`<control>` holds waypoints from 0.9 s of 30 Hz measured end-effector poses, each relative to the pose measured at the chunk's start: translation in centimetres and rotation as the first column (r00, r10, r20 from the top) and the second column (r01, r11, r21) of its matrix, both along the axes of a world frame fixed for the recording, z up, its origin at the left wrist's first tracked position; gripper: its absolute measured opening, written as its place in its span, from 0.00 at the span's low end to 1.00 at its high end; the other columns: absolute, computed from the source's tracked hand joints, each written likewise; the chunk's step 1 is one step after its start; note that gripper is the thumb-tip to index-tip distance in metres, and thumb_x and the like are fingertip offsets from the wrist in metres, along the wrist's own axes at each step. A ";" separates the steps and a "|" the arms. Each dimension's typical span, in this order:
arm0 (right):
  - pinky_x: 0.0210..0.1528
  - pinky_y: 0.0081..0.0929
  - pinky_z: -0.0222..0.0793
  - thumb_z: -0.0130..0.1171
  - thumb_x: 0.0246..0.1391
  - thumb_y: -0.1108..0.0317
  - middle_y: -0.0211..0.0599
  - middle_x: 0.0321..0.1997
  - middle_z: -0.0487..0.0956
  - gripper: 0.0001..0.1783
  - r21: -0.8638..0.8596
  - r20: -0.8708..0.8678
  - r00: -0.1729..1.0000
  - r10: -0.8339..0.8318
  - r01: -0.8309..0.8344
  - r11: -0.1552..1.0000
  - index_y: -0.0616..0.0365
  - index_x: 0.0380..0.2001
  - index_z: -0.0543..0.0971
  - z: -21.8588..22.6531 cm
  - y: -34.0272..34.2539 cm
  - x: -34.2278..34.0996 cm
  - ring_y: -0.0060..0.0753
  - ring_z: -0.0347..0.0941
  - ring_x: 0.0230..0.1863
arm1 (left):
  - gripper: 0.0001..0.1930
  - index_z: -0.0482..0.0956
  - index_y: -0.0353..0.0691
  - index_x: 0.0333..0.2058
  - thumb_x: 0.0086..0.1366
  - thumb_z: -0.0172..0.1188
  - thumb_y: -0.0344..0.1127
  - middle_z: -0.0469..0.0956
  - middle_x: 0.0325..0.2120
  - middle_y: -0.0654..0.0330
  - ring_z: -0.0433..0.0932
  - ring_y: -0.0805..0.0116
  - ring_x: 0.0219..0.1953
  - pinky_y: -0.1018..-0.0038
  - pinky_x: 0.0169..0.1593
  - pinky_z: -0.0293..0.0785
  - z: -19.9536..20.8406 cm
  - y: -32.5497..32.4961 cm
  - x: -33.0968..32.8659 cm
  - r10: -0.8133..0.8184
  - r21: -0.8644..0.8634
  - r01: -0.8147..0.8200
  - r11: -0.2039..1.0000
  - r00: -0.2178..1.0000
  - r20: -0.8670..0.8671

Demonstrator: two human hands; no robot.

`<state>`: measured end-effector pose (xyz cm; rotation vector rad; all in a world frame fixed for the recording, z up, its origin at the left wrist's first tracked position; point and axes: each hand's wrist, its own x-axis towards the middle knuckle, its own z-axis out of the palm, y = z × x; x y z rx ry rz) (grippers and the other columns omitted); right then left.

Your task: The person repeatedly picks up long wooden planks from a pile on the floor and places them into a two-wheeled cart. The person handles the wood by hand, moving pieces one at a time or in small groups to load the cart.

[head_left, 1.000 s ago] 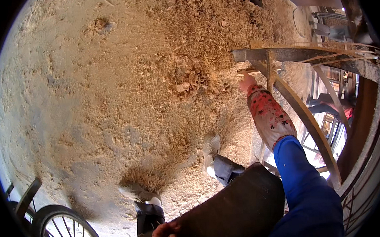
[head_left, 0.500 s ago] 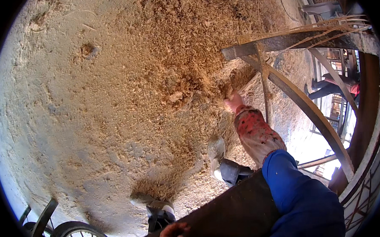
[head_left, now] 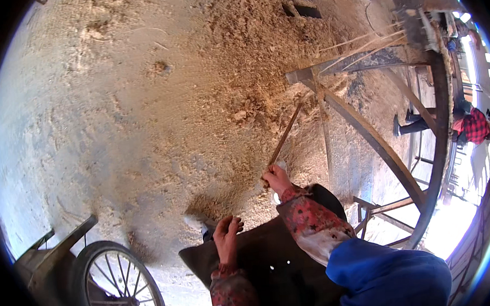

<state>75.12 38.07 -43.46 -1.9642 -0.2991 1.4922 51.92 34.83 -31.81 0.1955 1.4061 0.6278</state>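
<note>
Across shaving-strewn floor (head_left: pixel 144 130) | grips stick (head_left: pixel 286 133) in right hand (head_left: pixel 277 179), with left hand (head_left: pixel 227 235) open | could snag brace (head_left: pixel 368 129) if swung right

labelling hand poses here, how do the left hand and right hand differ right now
The right hand is closed on a thin brown stick; the left hand is loosely curled, with nothing visible in it. The right hand sits higher in the picture than the left hand. Both are bare, below red patterned sleeves.
</note>
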 end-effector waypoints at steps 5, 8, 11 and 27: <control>0.18 0.21 0.63 0.50 0.45 0.77 0.29 0.21 0.68 0.03 -0.077 -0.170 0.982 -0.081 0.069 0.995 0.59 0.26 0.68 14.4 1.2 -3.4 0.20 0.65 0.19 | 0.15 0.71 0.28 0.41 0.59 0.53 0.33 0.76 0.32 0.52 0.76 0.67 0.31 0.76 0.36 0.74 4.5 -1.6 -0.5 0.056 -0.011 -0.056 0.998 0.998 0.000; 0.22 0.22 0.65 0.47 0.46 0.79 0.30 0.21 0.67 0.05 -0.016 -0.325 0.945 -0.031 0.027 1.000 0.60 0.29 0.66 20.1 1.2 -3.4 0.23 0.65 0.20 | 0.15 0.71 0.28 0.41 0.59 0.54 0.33 0.77 0.32 0.54 0.76 0.69 0.32 0.76 0.36 0.73 9.4 -0.7 -0.6 0.049 0.012 -0.049 0.999 0.999 -0.013; 0.26 0.22 0.67 0.49 0.46 0.78 0.31 0.24 0.69 0.08 0.028 -0.305 0.946 0.109 -0.106 0.994 0.61 0.33 0.68 27.0 1.7 -4.0 0.22 0.66 0.23 | 0.15 0.71 0.28 0.42 0.59 0.54 0.34 0.77 0.32 0.55 0.76 0.70 0.32 0.78 0.36 0.72 14.5 0.9 -0.4 -0.023 0.136 0.028 0.990 0.999 -0.035; 0.44 0.18 0.65 0.48 0.52 0.76 0.32 0.40 0.72 0.25 0.287 -0.565 0.704 0.430 -0.321 0.903 0.61 0.55 0.60 51.0 2.1 -12.2 0.21 0.68 0.40 | 0.12 0.73 0.33 0.41 0.57 0.56 0.26 0.77 0.32 0.60 0.74 0.78 0.28 0.82 0.32 0.70 36.5 5.0 -3.9 0.313 0.167 -0.399 0.902 0.868 0.386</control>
